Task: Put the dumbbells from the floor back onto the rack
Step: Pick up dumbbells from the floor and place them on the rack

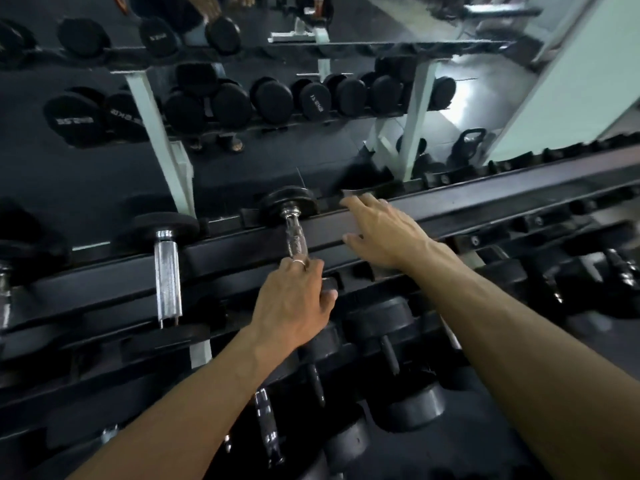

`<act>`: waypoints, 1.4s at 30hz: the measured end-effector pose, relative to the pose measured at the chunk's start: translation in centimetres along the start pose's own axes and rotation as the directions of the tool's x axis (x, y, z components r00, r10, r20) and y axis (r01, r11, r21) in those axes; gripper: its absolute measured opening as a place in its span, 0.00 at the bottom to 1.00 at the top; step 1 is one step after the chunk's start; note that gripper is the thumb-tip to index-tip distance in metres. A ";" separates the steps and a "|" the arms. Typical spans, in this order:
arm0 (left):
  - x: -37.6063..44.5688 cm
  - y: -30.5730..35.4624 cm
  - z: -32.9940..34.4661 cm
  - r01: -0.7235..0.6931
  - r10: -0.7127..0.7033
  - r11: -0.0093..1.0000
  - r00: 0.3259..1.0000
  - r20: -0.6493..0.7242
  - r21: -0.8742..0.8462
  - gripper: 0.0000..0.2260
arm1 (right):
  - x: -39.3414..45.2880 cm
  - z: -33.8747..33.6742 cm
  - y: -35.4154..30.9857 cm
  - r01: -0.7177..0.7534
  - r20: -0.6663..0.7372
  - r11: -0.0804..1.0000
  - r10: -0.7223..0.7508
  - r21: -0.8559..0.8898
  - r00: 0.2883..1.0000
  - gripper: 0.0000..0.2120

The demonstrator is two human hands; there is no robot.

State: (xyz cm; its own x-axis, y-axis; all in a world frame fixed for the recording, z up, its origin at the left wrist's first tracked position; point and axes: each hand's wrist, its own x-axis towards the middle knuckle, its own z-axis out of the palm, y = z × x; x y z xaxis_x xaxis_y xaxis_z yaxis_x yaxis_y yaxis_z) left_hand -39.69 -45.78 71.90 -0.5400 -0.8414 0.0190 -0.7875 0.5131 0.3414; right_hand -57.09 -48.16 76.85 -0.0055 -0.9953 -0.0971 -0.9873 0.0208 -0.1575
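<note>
Up close, the mirror (242, 161) behind the black rack (485, 209) fills the far wall, doubling rows of round black dumbbells whose white weight lettering shows reversed and too blurred to read. Reflected there too are pale green rack posts (156, 133), dark rubber flooring and a kettlebell (467, 143). The rack's long black top rail runs slantwise under both hands. On it lies the small dumbbell (294, 220): a knurled chrome handle, one black round head at the far end just beyond the grip, the near head under the left hand (294, 299), whose ringed fingers curl round it. Just right of that grip the right hand (381, 233) lies flat on the rail, fingers spread, holding nothing. Left of the grip rests a thicker chrome-handled dumbbell (166, 265). Below the grip, more black dumbbells (398, 341) sit on lower tiers.
</note>
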 end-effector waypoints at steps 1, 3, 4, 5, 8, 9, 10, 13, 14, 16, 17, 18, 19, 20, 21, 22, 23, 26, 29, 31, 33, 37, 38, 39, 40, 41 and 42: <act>-0.8 0.7 -0.1 -0.051 0.051 0.998 0.999 -0.004 0.029 0.22 | -1.7 -0.3 0.2 -0.024 -0.007 0.999 0.024 -0.024 1.000 0.27; -2.2 2.3 -0.1 -0.161 0.162 0.984 0.987 -0.002 0.081 0.23 | -5.2 -0.9 0.7 -0.081 -0.025 0.995 0.079 -0.064 0.997 0.26; -3.0 3.3 0.0 -0.215 0.215 0.972 0.977 0.004 0.095 0.22 | -7.0 -1.2 1.1 -0.112 -0.032 0.991 0.110 -0.078 0.993 0.26; -3.7 4.3 0.1 -0.263 0.264 0.960 0.965 0.012 0.099 0.22 | -8.9 -1.4 1.6 -0.144 -0.038 0.986 0.141 -0.089 0.989 0.25; -6.0 7.7 1.0 -0.392 0.390 0.917 0.920 0.041 0.076 0.21 | -14.8 -1.4 3.3 -0.247 -0.042 0.964 0.244 -0.096 0.969 0.25; -6.7 9.0 1.5 -0.431 0.428 0.899 0.902 0.056 0.069 0.21 | -16.9 -1.1 3.9 -0.284 -0.041 0.954 0.281 -0.093 0.959 0.25; -7.5 10.3 2.1 -0.470 0.466 0.881 0.882 0.069 0.061 0.20 | -19.0 -0.8 4.7 -0.320 -0.038 0.943 0.318 -0.093 0.947 0.25; -9.9 14.3 4.6 -0.565 0.560 0.824 0.822 0.106 0.027 0.20 | -25.2 0.9 7.1 -0.415 -0.033 0.905 0.414 -0.096 0.910 0.24; -10.8 15.6 5.6 -0.592 0.585 0.806 0.801 0.130 0.021 0.20 | -27.3 1.7 7.9 -0.447 -0.022 0.890 0.447 -0.093 0.894 0.24; -12.8 18.2 8.0 -0.646 0.634 0.763 0.751 0.186 0.010 0.20 | -31.5 3.5 9.5 -0.511 0.015 0.856 0.514 -0.077 0.858 0.24; -13.8 19.4 9.2 -0.669 0.653 0.744 0.726 0.215 -0.003 0.20 | -33.7 4.6 10.2 -0.539 0.035 0.839 0.542 -0.069 0.839 0.25; -14.9 20.7 10.4 -0.685 0.667 0.729 0.703 0.246 -0.017 0.20 | -35.8 5.7 11.0 -0.564 0.060 0.824 0.567 -0.061 0.822 0.25; -16.1 21.9 11.8 -0.696 0.674 0.717 0.683 0.280 -0.027 0.20 | -37.9 7.0 11.6 -0.585 0.085 0.810 0.587 -0.051 0.805 0.25; -17.2 23.1 13.2 -0.706 0.679 0.707 0.665 0.311 -0.032 0.20 | -40.0 8.3 12.3 -0.604 0.103 0.796 0.604 -0.039 0.790 0.25; -18.3 24.2 14.8 -0.714 0.680 0.699 0.650 0.340 -0.034 0.21 | -42.1 9.7 13.1 -0.621 0.115 0.783 0.620 -0.027 0.776 0.25; -19.6 25.3 16.4 -0.718 0.677 0.695 0.637 0.369 -0.037 0.21 | -44.1 11.1 13.8 -0.637 0.132 0.771 0.633 -0.016 0.763 0.25; -20.8 26.3 18.1 -0.720 0.672 0.693 0.625 0.397 -0.041 0.21 | -46.0 12.6 14.6 -0.649 0.152 0.760 0.642 -0.006 0.751 0.24; -24.2 28.7 23.6 -0.725 0.654 0.687 0.588 0.476 -0.049 0.20 | -51.4 17.6 16.9 -0.687 0.214 0.727 0.667 0.021 0.713 0.23; -27.4 29.9 29.4 -0.715 0.625 0.696 0.554 0.550 -0.071 0.19 | -55.9 23.4 18.6 -0.719 0.280 0.693 0.681 0.054 0.677 0.21; -29.1 30.0 33.5 -0.711 0.611 0.698 0.530 0.588 -0.083 0.18 | -58.2 27.6 19.6 -0.750 0.315 0.656 0.697 0.083 0.645 0.20; -30.4 29.9 38.0 -0.709 0.601 0.698 0.502 0.622 -0.101 0.17 | -60.0 32.1 20.6 -0.780 0.353 0.618 0.710 0.104 0.610 0.20; -31.9 29.1 48.1 -0.721 0.593 0.679 0.431 0.680 -0.136 0.19 | -62.6 42.4 22.7 -0.825 0.401 0.550 0.732 0.126 0.550 0.22; -32.2 28.7 51.0 -0.720 0.588 0.680 0.418 0.693 -0.142 0.19 | -63.2 45.2 23.2 -0.840 0.404 0.525 0.745 0.136 0.531 0.22; -32.5 28.3 53.8 -0.713 0.579 0.685 0.409 0.706 -0.149 0.19 | -63.6 48.0 23.7 -0.854 0.406 0.500 0.757 0.146 0.513 0.22; -32.7 27.9 56.7 -0.702 0.568 0.694 0.401 0.719 -0.157 0.19 | -64.1 50.7 24.2 -0.866 0.411 0.475 0.766 0.157 0.494 0.21; -32.9 27.5 59.6 -0.687 0.556 0.707 0.391 0.734 -0.169 0.20 | -64.6 53.5 24.7 -0.878 0.418 0.449 0.774 0.167 0.475 0.21; -33.1 27.2 62.4 -0.670 0.545 0.719 0.381 0.746 -0.183 0.20 | -65.0 56.1 25.3 -0.889 0.425 0.421 0.782 0.180 0.456 0.20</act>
State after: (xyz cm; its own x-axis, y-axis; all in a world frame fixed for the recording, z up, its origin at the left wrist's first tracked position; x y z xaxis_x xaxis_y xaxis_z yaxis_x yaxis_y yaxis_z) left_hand -61.77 6.60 21.90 -0.8571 0.0854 -0.5081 -0.1501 0.9020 0.4049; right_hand -72.75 22.43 24.02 -0.7074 -0.3969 -0.5848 -0.3818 0.9109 -0.1564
